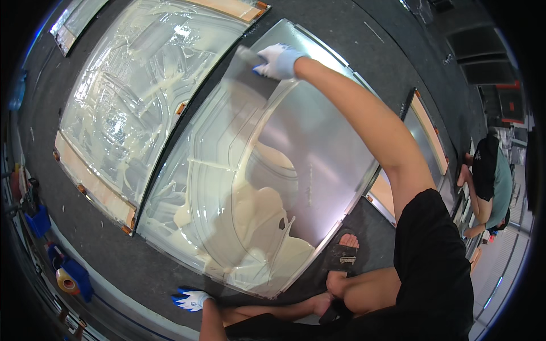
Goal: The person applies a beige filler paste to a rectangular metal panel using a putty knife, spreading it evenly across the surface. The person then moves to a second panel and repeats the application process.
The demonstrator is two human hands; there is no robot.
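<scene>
My right hand (278, 61), in a white and blue glove, is closed on a wide flat spreader (259, 82) near the far end of a metal panel (318, 131). The spreader's blade lies over the panel's far left part. Cream-coloured adhesive (227, 210) coats the panel's left and near parts in curved streaks, with a thicker pool near the middle. Toward the right the metal shows bare and shiny. My left hand (192, 300), gloved the same way, hangs by my leg left of the panel's near corner. Its fingers are spread and hold nothing.
A second panel (95, 203) with wooden edge strips, smeared with adhesive, lies alongside to the left. Another strip-edged panel (426, 133) lies to the right. Blue holders and a tape roll (67, 281) stand at the left. A person (490, 176) crouches at far right.
</scene>
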